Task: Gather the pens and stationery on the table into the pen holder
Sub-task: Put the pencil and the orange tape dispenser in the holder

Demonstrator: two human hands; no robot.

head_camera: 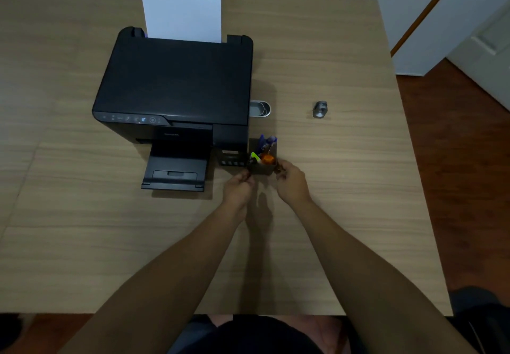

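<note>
Both arms reach in from the desk's (345,215) near edge. The left hand (238,189) and right hand (293,183) flank the dark pen holder (262,168), fingers curled at its two near corners; whether they actually grip it, I can't tell. Blue, green and orange items fill it, too blurred to name. A black printer (176,85) crowds its left side. Farther back, a metal tin (260,108), half hidden, and a small grey object (320,109).

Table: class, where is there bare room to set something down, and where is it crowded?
Free: the wide strip of table between the printer and the near edge, and the patch right of the small grey metal object. Crowded: around the pen holder, wedged beside the printer with the left hand and right hand at it.
</note>
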